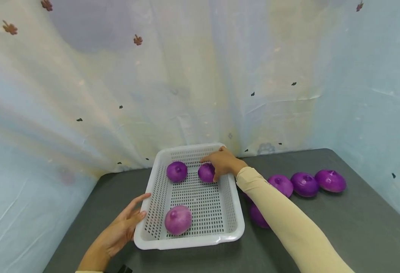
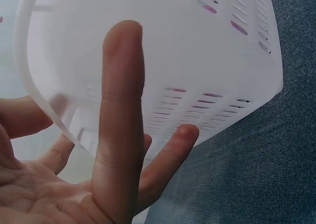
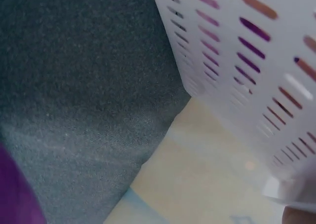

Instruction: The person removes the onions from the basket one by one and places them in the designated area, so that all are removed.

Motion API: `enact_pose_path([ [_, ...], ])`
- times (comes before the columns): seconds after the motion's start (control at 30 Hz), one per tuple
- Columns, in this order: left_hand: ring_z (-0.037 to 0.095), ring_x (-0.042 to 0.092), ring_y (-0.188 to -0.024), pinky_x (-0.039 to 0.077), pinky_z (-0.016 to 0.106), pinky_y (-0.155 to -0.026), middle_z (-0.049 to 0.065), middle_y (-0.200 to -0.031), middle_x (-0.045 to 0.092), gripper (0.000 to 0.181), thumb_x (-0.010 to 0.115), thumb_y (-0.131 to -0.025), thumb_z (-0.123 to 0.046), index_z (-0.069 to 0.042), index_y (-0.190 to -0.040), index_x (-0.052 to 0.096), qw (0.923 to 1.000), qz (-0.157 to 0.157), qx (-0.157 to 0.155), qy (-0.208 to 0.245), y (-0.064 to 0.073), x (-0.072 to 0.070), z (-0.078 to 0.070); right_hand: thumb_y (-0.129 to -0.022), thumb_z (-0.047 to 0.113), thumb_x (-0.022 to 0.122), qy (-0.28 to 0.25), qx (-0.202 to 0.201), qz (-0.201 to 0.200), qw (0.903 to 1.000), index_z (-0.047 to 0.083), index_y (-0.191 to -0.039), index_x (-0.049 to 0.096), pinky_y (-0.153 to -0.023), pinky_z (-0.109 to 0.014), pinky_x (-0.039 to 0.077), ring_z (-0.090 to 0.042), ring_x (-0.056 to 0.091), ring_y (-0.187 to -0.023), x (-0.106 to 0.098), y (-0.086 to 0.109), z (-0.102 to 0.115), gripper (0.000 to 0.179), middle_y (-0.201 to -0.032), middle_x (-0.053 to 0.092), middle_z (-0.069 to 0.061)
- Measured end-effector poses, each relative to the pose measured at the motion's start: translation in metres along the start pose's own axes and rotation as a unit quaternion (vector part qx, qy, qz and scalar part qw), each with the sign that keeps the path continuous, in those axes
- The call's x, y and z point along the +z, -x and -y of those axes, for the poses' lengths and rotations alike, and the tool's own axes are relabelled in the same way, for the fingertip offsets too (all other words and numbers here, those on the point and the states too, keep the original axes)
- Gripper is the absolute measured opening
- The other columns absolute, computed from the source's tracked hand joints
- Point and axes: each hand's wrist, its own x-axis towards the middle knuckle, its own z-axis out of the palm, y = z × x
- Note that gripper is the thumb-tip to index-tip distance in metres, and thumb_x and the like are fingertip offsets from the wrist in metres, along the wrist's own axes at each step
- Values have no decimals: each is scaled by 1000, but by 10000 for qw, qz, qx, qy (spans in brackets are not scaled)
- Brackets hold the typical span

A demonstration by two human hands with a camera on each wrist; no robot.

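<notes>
A white perforated plastic basket (image 1: 200, 242) holds three purple onions. My right hand (image 1: 223, 163) reaches over the basket's right rim and grips the back-right onion (image 1: 205, 173), fingers over its top and thumb at its near side. To the left of it lies another dark purple onion (image 1: 177, 171), and a paler onion (image 1: 178, 220) sits at the front left. My left hand (image 1: 119, 228) is at the basket's left side, its fingers largely straight and fingertips at the rim. In the left wrist view, a finger (image 2: 121, 120) extends across the basket's outer wall (image 2: 197, 56).
Right of the basket, several more purple onions lie on the dark grey table (image 1: 350, 227): a row with a glossy onion (image 1: 330, 180) at its end, and an onion (image 1: 258, 216) partly hidden by my right sleeve (image 1: 288, 220). A pale patterned curtain (image 1: 200, 76) hangs behind the table.
</notes>
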Motion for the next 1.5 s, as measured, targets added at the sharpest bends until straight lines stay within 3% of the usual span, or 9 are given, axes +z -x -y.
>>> enact_pose_path([
  [0.3,29,61,-120,55,56,-88,4,-142,47,60,43,-108,-27,-34,-158,10,9999,-102,-65,-5,1,1,0,-60,46,94,736,-41,269,9969,33,-144,52,-107,-49,28,-24,55,-129,0,1,4,95,-142,59,0],
  [0.5,29,61,-121,55,56,-89,4,-142,47,60,42,-108,-26,-34,-158,10,10000,-50,-36,34,0,1,0,-59,52,93,878,-25,424,9952,35,-146,50,-105,-49,28,-24,56,-128,-1,3,6,99,-143,58,-1],
  [0.83,29,61,-122,55,55,-88,5,-142,48,60,41,-109,-25,-32,-159,9,9998,123,57,140,-2,2,-1,-60,48,94,400,14,476,9981,36,-146,49,-112,-44,23,-21,57,-124,-1,6,3,98,-140,62,5],
  [1.27,30,62,-120,55,55,-87,6,-139,49,60,42,-108,-26,-32,-158,10,9998,24,-15,192,-1,1,-1,-66,58,86,328,-28,488,9983,40,-142,53,-112,-44,24,-21,59,-121,2,2,4,85,-135,65,4],
  [1.5,29,62,-120,56,54,-87,5,-139,49,58,42,-108,-26,-34,-158,11,9999,-58,17,82,-1,0,1,-68,58,85,-116,-103,281,9995,37,-144,52,-116,-46,22,-16,58,-122,-1,3,5,85,-137,64,5],
])
